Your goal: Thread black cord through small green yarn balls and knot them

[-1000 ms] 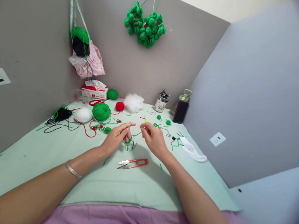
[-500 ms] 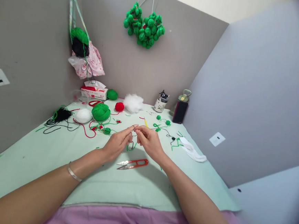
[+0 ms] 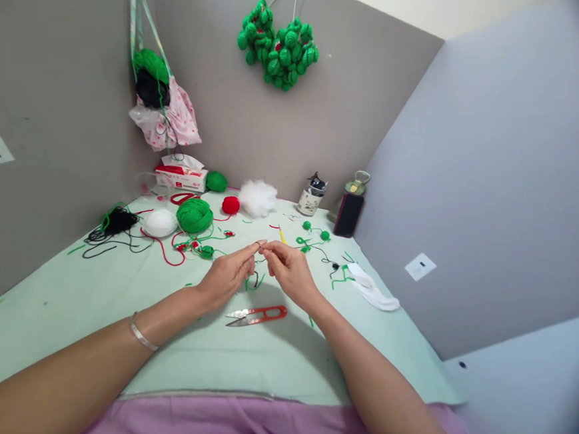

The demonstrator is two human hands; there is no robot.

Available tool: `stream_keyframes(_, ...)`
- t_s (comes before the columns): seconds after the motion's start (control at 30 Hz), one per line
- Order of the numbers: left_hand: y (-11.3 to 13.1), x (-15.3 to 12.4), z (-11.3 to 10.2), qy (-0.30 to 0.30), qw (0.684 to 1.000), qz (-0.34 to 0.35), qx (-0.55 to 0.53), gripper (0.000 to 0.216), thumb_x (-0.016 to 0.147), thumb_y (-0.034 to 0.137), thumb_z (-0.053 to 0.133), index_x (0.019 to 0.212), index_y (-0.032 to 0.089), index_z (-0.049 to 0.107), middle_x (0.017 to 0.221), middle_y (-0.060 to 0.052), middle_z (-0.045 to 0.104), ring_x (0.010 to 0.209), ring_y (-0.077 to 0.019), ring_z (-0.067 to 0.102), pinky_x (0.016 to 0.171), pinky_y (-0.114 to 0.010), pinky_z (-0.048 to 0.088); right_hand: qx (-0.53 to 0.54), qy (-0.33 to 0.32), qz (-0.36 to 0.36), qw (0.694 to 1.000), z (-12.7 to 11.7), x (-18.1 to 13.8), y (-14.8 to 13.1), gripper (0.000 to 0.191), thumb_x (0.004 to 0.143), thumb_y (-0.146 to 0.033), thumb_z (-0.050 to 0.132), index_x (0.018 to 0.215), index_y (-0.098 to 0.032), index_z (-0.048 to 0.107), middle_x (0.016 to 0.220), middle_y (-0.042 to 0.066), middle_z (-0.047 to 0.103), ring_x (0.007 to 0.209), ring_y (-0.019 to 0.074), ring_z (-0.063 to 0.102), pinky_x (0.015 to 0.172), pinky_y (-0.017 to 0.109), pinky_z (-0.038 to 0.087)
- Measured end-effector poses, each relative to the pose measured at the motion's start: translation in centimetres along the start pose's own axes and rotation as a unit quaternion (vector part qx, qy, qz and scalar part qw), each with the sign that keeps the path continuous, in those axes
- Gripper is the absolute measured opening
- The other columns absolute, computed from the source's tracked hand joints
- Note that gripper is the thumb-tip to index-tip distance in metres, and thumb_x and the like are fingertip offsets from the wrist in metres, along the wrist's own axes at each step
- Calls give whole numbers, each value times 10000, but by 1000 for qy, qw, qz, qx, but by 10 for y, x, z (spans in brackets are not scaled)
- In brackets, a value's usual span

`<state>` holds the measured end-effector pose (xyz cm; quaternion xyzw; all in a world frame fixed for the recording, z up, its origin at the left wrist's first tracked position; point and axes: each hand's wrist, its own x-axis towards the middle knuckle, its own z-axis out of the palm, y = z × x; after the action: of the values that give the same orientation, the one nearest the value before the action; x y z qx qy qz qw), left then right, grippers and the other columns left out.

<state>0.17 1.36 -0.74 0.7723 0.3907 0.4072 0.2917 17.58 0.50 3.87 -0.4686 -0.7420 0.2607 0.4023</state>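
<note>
My right hand (image 3: 291, 270), apart a second ago, now meets my left hand (image 3: 225, 276); both pinch dark yarn (image 3: 258, 244) between their fingertips, apparently working it together. Snips (image 3: 272, 314) lie just nearer me.

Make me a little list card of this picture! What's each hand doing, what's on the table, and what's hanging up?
Left hand: fingers at a thin dark strand
Right hand: fingers meeting the left hand's; exact grip too small to tell
Below the hands: orange-handled snips, blades apart, on the pale green table
Yarn balls: green, white, red
Hanging: green bunch, pink spotted bag
</note>
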Motion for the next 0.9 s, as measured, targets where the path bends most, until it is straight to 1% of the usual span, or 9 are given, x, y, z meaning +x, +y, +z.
stream_keyframes(0.2, 1, -1, -1, 9, 999, 18, 36, 478, 960, 263, 335, 1415, 192, 467, 809, -4, 619, 684, -119, 544, 702, -238, 452, 25, -12, 15, 999, 0, 1, -1, 260, 895, -304, 472, 944, -174, 691, 523, -49, 448, 494, 104, 376, 506, 228, 304)
stream_keyframes(0.37, 4, 0, -1, 4, 997, 22, 72, 473, 961, 245, 333, 1409, 178, 469, 833, -18, 656, 738, -136, 595, 766, -260, 477, -5, -4, -3, 1000, 1, 1, 2, 233, 882, -277, 483, 901, -184, 696, 556, -41, 459, 512, 101, 351, 516, 226, 293)
stream_keyframes(0.4, 4, 0, -1, 7, 996, 31, 79, 468, 964, 249, 331, 1407, 180, 470, 877, -30, 666, 781, -147, 611, 790, -270, 482, -4, -4, -4, 1000, 1, 2, 3, 233, 881, -278, 485, 903, -185, 698, 564, -39, 466, 516, 102, 352, 518, 226, 295)
stream_keyframes(0.47, 5, 1, -1, 22, 994, 57, 93, 448, 973, 262, 326, 1385, 194, 489, 1039, -67, 660, 933, -174, 625, 862, -296, 484, 4, -7, -2, 1000, 1, 3, 5, 238, 877, -286, 489, 907, -184, 703, 572, -34, 477, 526, 107, 364, 521, 227, 300)
stream_keyframes(0.57, 7, 2, 0, 53, 988, 83, 115, 417, 984, 267, 316, 1342, 210, 521, 1286, -105, 558, 1144, -202, 568, 958, -330, 466, 16, -11, 0, 1000, 1, 4, 5, 249, 875, -296, 490, 917, -178, 705, 572, -32, 478, 533, 110, 373, 525, 228, 307)
stream_keyframes(0.63, 9, 2, 0, 57, 986, 83, 131, 421, 987, 257, 308, 1357, 205, 503, 1375, -115, 494, 1179, -206, 551, 976, -343, 466, 22, -14, -3, 1000, 0, 5, 4, 248, 874, -296, 491, 926, -176, 702, 570, -35, 467, 529, 107, 362, 522, 227, 300)
stream_keyframes(0.73, 12, 1, -1, 54, 984, 73, 155, 430, 987, 255, 310, 1373, 186, 487, 1446, -132, 431, 1183, -216, 550, 983, -368, 470, 41, -13, 3, 999, 0, 5, 3, 242, 869, -293, 492, 907, -172, 698, 553, -42, 435, 522, 105, 348, 511, 229, 285)
stream_keyframes(0.83, 11, 2, -2, 52, 981, 77, 173, 423, 988, 249, 309, 1356, 176, 506, 1458, -141, 420, 1194, -226, 541, 988, -389, 468, 62, -23, 12, 998, 0, 6, 2, 232, 858, -300, 497, 873, -166, 686, 537, -48, 408, 514, 103, 334, 505, 232, 279)
stream_keyframes(0.9, 8, 2, -1, 60, 976, 95, 185, 413, 985, 235, 320, 1344, 174, 516, 1453, -145, 427, 1201, -231, 529, 1002, -404, 454, 80, -34, 19, 996, -1, 7, 2, 227, 849, -313, 506, 862, -160, 673, 534, -52, 405, 507, 101, 328, 502, 234, 278)
